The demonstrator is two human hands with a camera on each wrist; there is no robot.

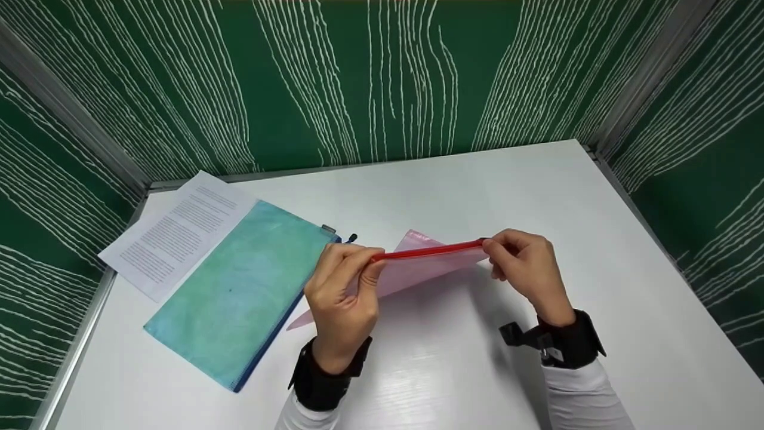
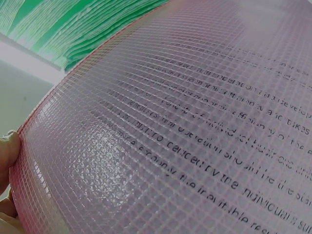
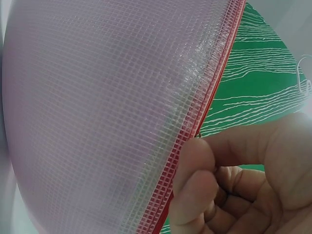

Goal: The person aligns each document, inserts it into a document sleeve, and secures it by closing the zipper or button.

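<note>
A pink, see-through mesh zipper pouch (image 1: 418, 272) with a red zipper (image 1: 433, 248) is held up over the white table, its zipper edge uppermost. My left hand (image 1: 343, 292) pinches the left end of that edge between thumb and fingers. At the other end, my right hand (image 1: 528, 269) pinches the zipper edge; a small bit of metal shows at the fingertips in the right wrist view, where the zipper (image 3: 214, 95) runs up past the thumb. Printed text (image 2: 209, 165) shows through the mesh in the left wrist view.
On the left of the white table (image 1: 441, 376) lies a blue-green zipper pouch (image 1: 233, 292) with a dark blue zipper edge. A printed sheet (image 1: 179, 233) sticks out beyond its far left side. Green walls with white lines (image 1: 412, 77) stand around the table.
</note>
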